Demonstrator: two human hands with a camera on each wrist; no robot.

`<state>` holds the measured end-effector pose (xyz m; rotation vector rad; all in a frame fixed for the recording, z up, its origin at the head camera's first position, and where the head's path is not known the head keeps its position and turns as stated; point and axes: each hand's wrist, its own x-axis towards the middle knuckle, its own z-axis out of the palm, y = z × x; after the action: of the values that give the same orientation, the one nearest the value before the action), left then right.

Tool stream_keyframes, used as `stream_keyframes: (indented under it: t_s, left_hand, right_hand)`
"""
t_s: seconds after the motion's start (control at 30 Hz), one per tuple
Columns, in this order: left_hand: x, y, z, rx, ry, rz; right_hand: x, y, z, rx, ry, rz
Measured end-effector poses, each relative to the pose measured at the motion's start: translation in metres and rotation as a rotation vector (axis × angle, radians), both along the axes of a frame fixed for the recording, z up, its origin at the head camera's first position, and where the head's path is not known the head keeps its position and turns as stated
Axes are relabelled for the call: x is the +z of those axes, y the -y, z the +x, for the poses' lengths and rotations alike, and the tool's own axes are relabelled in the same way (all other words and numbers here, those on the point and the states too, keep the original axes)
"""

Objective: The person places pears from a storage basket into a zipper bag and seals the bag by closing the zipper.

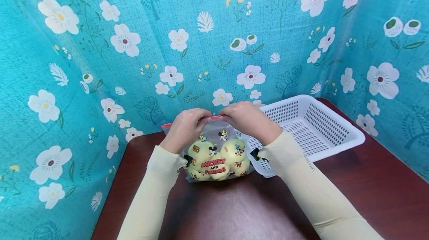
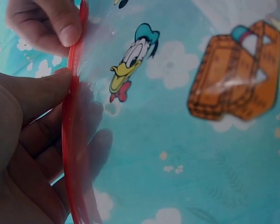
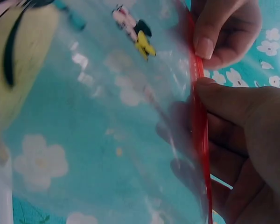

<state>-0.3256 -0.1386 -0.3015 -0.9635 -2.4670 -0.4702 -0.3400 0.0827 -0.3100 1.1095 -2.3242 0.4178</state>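
Observation:
A clear zip bag point(image 1: 214, 163) printed with cartoon figures and a red "Mickey and Friends" logo stands on the table. Several pale yellow-green round things point(image 1: 232, 150) fill its lower part; their kind is not plain. My left hand point(image 1: 187, 126) pinches the bag's red zip edge point(image 2: 72, 112) between thumb and fingers. Close beside it, my right hand point(image 1: 248, 121) pinches the same edge, as the right wrist view also shows, with the thumb on the near side and fingers seen through the plastic behind. Whether the zip is sealed cannot be told.
A white perforated plastic basket point(image 1: 330, 149) stands to the right of the bag, partly behind my right forearm. Under everything is a dark red-brown table point(image 1: 214, 210). A blue flowered cloth point(image 1: 207, 46) hangs behind and along both sides.

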Motion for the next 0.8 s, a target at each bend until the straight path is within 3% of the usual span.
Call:
stream_keyframes:
  t_s: [0.27, 0.6, 0.8]
  left_hand:
    - [-0.001, 0.001, 0.0, -0.006, 0.0, 0.017]
    - [-0.004, 0.003, 0.001, -0.04, -0.007, 0.005]
    - [-0.005, 0.004, 0.003, -0.055, -0.003, 0.004]
  right_hand:
    - [0.001, 0.01, -0.001, 0.068, 0.024, -0.034]
    - [-0.007, 0.014, -0.003, 0.065, 0.095, -0.08]
    - [-0.011, 0.011, -0.004, 0.094, 0.074, -0.109]
